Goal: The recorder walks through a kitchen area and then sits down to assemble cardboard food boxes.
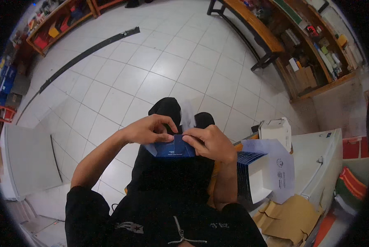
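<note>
Over my lap is a dark blue printed card piece (164, 150), with a narrow upright flap at the middle of its upper edge. It looks like a small folding carton. My left hand (149, 129) pinches its upper edge, thumb on the near face and fingers curled behind. From the other side, my right hand (211, 142) grips it close to the flap, its thumb pressed on the blue surface. Between my knees, beyond the card, a whitish sheet-like thing (187, 115) shows; whether it joins the blue piece I cannot tell.
To my right, a row of blue cards (244, 175) stands beside an open white box (260, 179). Torn brown cardboard (291, 216) lies nearer, and a white chest-like appliance (316, 164) stands beyond. A wooden bench (254, 33) and shelves stand at far right; a dark strip (85, 55) crosses the floor.
</note>
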Demonstrator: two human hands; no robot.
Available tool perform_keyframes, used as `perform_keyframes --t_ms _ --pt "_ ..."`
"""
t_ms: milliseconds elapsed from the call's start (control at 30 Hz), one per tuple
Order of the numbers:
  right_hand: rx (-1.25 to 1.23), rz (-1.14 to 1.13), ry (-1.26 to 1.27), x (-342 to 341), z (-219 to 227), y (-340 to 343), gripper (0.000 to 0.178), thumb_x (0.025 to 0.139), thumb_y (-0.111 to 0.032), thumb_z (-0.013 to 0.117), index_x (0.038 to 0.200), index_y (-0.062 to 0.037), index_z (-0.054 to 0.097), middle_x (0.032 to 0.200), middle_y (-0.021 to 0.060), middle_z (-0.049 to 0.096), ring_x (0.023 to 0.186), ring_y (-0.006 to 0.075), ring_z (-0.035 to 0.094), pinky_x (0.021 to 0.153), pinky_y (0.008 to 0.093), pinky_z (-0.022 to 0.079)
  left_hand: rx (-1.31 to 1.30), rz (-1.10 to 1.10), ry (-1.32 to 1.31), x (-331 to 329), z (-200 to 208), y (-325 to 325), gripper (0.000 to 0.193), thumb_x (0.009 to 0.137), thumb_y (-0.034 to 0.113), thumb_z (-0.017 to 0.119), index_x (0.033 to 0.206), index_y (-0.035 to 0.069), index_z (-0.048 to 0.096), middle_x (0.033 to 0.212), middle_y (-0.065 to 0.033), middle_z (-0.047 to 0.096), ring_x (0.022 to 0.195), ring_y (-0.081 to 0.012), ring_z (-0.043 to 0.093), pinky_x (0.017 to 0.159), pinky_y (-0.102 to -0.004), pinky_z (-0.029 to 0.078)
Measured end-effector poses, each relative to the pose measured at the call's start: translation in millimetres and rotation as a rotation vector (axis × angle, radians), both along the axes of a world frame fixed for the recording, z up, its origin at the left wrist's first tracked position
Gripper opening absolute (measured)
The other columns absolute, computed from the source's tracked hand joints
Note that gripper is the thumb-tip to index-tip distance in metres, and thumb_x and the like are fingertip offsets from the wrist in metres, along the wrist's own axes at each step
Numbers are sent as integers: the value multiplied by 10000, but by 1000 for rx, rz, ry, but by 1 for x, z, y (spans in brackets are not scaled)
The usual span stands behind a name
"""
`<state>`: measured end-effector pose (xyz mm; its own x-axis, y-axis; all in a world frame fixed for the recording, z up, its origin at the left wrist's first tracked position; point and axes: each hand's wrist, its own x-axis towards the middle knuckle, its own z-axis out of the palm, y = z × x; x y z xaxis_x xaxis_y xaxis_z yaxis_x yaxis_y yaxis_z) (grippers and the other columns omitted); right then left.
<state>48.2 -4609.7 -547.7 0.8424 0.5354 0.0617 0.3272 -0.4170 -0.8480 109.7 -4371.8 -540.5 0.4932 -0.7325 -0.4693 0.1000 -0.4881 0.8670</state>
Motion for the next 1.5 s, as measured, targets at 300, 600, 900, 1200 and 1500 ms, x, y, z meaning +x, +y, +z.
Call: perform_keyframes --t_ms 300,600,900,1200,1500 --pt "-101 -117 -238 -31 -12 6 271 850 -274 710 846 -3 692 596 145 632 489 226 629 488 326 493 42 7 -315 -23 14 -4 134 841 83 667 942 9 715 786 -139 707 692 -204 677 627 -312 502" --pt "-23 -316 -355 -36 -23 9 170 789 -172 770 831 -18 711 623 114 660 501 158 631 461 277 468 33 23 -501 -27 25 -11 179 820 42 667 984 -23 694 813 -187 703 730 -273 701 678 -347 534" --pt "-111 -131 287 -27 -12 -9 237 947 -275 531 992 -54 605 752 173 679 617 279 679 593 394 531 102 -149 -525 -23 23 -8 617 772 123 768 1274 35 419 1166 -229 605 1036 -280 644 800 -392 529" --pt "-324 -222 34 -40 -2 -5 230 959 -252 504 934 -30 559 731 195 648 701 336 676 595 443 523 -625 685 -265 -56 -56 26 289 876 355 692 891 95 568 1153 -157 618 1182 -286 526 978 -436 418" --pt "-400 -130 -78 -48 2 -14 307 985 -296 461 873 -12 494 700 213 630 673 373 653 574 466 513 -228 95 -708 -70 -3 -17 223 732 79 762 852 -2 593 1015 -160 603 945 -326 607 805 -386 481"
